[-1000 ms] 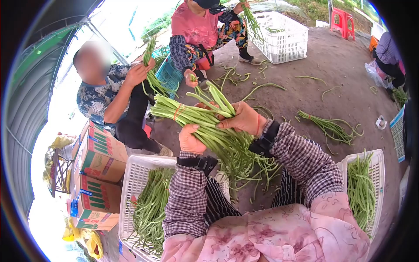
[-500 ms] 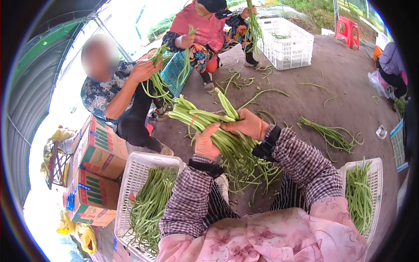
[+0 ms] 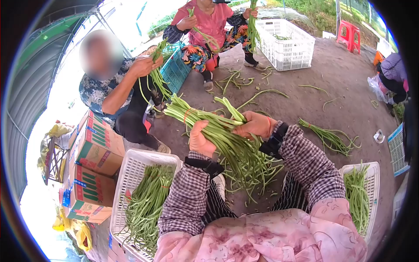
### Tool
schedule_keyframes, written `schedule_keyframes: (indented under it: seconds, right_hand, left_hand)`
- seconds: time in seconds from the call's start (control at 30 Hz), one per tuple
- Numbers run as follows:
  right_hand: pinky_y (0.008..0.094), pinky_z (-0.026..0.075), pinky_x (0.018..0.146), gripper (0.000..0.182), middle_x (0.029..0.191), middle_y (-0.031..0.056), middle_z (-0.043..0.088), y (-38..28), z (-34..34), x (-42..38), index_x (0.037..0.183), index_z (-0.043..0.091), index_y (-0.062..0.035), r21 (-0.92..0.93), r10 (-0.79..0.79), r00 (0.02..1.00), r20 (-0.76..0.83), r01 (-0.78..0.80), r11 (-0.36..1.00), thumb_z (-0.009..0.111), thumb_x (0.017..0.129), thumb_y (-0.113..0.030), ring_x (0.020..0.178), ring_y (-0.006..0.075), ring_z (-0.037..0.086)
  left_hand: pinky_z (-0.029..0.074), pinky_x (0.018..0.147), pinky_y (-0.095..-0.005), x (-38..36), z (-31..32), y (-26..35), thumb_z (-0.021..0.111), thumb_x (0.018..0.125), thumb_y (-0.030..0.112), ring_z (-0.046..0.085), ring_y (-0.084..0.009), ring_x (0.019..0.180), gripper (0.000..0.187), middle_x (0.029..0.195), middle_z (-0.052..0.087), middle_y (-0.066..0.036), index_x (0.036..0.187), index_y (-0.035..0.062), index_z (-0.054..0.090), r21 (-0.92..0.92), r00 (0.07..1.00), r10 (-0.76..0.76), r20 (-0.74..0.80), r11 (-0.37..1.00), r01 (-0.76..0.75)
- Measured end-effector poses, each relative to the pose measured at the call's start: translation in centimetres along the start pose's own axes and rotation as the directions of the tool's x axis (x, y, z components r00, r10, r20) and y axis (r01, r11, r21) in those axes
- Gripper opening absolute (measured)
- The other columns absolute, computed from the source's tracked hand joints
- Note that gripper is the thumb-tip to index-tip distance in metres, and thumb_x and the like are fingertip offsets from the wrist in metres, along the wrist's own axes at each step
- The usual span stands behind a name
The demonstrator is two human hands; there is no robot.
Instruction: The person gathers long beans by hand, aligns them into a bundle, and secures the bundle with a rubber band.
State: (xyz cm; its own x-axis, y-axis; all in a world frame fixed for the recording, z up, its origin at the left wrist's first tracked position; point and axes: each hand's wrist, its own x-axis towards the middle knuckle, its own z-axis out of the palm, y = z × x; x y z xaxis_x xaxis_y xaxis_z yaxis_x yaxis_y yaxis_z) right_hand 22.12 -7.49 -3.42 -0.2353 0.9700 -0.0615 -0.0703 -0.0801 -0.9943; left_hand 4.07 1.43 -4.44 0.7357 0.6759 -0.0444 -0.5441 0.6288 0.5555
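Observation:
My left hand [image 3: 202,140] is closed round a thick bunch of green long beans [image 3: 209,126], which has a red band near its upper left end. The bunch slants down to the right, its loose ends hanging over the ground. Against its right side, my right hand [image 3: 256,125] is closed on a few separate long beans [image 3: 230,108] whose ends stick up past the fingers. Below my hands lies a loose heap of long beans [image 3: 257,174]; part of it is hidden behind the hanging bunch.
White crates holding beans stand to my left [image 3: 114,218] and right [image 3: 373,196]. A tied bean bundle [image 3: 329,136] lies on the ground. Cardboard boxes [image 3: 98,148] are stacked left. Two people [image 3: 102,94] opposite hold beans, near a blue crate [image 3: 174,72] and a white crate [image 3: 301,54].
The bunch has shifted slightly left in my left hand, and its red band shows more clearly. My right hand has moved a little right with its few beans. The person in pink has raised one hand.

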Motion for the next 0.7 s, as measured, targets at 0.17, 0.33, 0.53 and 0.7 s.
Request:
schedule_keyframes:
  seconds: [0.17, 0.33, 0.53, 0.7]
  right_hand:
    - [0.0198, 0.032, 0.041, 0.016, 0.057, -0.0052, 0.049, -1.7, -2.2, -4.0, 0.092, 0.062, -0.0032, -0.208, 0.063, 0.978, -0.201, -0.105, 0.972, 0.061, 0.081, -0.015, 0.044, 0.0048, 0.041]
    - [0.0254, 0.046, 0.052, 0.019, 0.068, 0.0011, 0.057, -1.5, -6.8, -6.3, 0.093, 0.058, -0.0012, 0.276, -0.102, 0.910, -0.402, 0.226, 0.934, 0.059, 0.082, -0.017, 0.056, 0.0098, 0.053]
    - [0.0232, 0.048, 0.048, 0.017, 0.067, 0.0051, 0.060, -1.9, 1.1, -3.3, 0.093, 0.058, -0.0019, 0.254, -0.063, 0.946, -0.319, 0.149, 0.956, 0.058, 0.083, -0.016, 0.049, 0.0121, 0.055]
    - [0.0205, 0.043, 0.047, 0.017, 0.070, 0.0016, 0.062, 0.1, 3.8, -0.1, 0.086, 0.062, -0.0045, -0.012, -0.230, 0.904, -0.361, 0.242, 0.970, 0.070, 0.073, -0.006, 0.053, 0.0054, 0.052]
  left_hand:
    - [0.041, 0.088, -0.0488, 1.0, -1.8, 2.9, 0.057, 0.070, 0.014, 0.055, -0.0278, 0.092, 0.031, 0.094, 0.059, -0.011, 0.097, 0.0004, 0.054, -0.106, 0.969, 0.211, -0.129, 0.969, -0.225]
    - [0.043, 0.081, -0.0468, 0.0, -1.6, 4.6, 0.064, 0.075, 0.021, 0.055, -0.0240, 0.085, 0.023, 0.089, 0.060, -0.006, 0.091, 0.0074, 0.054, -0.091, 0.898, 0.380, -0.222, 0.909, -0.407]
    - [0.046, 0.081, -0.0395, 0.2, -0.2, 2.6, 0.070, 0.075, 0.019, 0.055, -0.0213, 0.085, 0.028, 0.093, 0.056, -0.003, 0.097, 0.0110, 0.055, 0.031, 0.929, 0.350, -0.122, 0.937, -0.349]
    - [0.047, 0.081, -0.0388, 1.1, -0.2, 0.5, 0.068, 0.077, 0.014, 0.055, -0.0202, 0.086, 0.031, 0.092, 0.054, -0.003, 0.101, 0.0074, 0.050, 0.109, 0.950, 0.312, -0.023, 0.945, -0.308]
